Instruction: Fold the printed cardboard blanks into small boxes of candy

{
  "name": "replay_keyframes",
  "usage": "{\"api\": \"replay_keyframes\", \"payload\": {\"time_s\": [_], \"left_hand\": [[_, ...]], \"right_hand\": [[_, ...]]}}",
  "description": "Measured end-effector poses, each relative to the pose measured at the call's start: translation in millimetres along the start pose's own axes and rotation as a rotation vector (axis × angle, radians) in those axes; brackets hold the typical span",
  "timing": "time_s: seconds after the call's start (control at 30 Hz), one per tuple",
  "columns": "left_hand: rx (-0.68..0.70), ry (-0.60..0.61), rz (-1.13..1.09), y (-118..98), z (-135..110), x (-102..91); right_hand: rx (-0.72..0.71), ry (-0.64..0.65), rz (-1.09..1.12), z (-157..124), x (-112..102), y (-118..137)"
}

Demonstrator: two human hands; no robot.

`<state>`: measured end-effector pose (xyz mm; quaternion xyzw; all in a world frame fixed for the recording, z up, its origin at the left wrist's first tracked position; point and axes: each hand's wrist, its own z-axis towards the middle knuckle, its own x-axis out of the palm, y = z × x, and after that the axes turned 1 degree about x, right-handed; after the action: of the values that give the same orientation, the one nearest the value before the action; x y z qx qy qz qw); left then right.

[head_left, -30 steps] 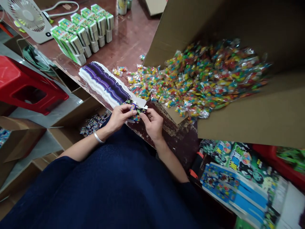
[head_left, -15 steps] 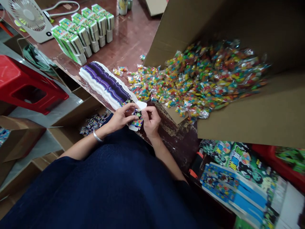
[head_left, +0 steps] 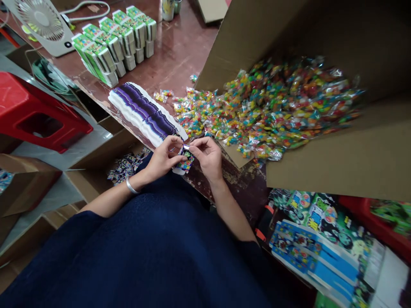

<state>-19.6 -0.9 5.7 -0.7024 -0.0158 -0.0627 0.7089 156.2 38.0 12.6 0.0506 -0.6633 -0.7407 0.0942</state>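
A small printed candy box (head_left: 187, 161), dark with green and bright colours, is between my two hands at the table edge. My left hand (head_left: 165, 158) grips its left side, thumb across the front. At its upper end, the fingers of my right hand (head_left: 207, 156) pinch the flap, which is folded over. A white flap sticks out at the lower end. Just beyond my left hand runs a long overlapping row of flat purple-and-white box blanks (head_left: 144, 109). Clear packets of colourful candy (head_left: 231, 113) spill towards my hands; whether one is inside the box is hidden.
A large tipped cardboard carton (head_left: 337, 158) holds the candy pile. Green box stacks (head_left: 109, 47) and a white fan (head_left: 45, 25) stand at the back left. Below the table edge, an open carton (head_left: 93, 164) contains small dark packs. A red stool (head_left: 38, 115) is at left.
The white flap at the box's upper end has been folded down. My right hand has moved slightly right and over the top of the box; my left keeps its hold.
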Motion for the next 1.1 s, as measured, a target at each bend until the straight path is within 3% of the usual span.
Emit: {"api": "replay_keyframes", "payload": {"time_s": [0.3, 0.5, 0.6, 0.87, 1.1], "left_hand": [[0.040, 0.057, 0.080, -1, -3, -0.7], [0.053, 0.059, 0.033, 0, -2, -2.8], [0.037, 0.086, 0.003, 3, -1, -2.4], [-0.029, 0.195, 0.104, 7, -1, -2.1], [-0.050, 0.117, 0.049, 4, -1, -3.8]], "right_hand": [[0.135, 0.035, -0.070, 16, -16, 1], [-0.036, 0.051, -0.131, 3, -12, 3], [-0.055, 0.056, -0.097, -2, -14, 0], [0.253, 0.141, -0.046, 12, -32, -11], [0.065, 0.094, -0.143, -4, -24, -10]]}}
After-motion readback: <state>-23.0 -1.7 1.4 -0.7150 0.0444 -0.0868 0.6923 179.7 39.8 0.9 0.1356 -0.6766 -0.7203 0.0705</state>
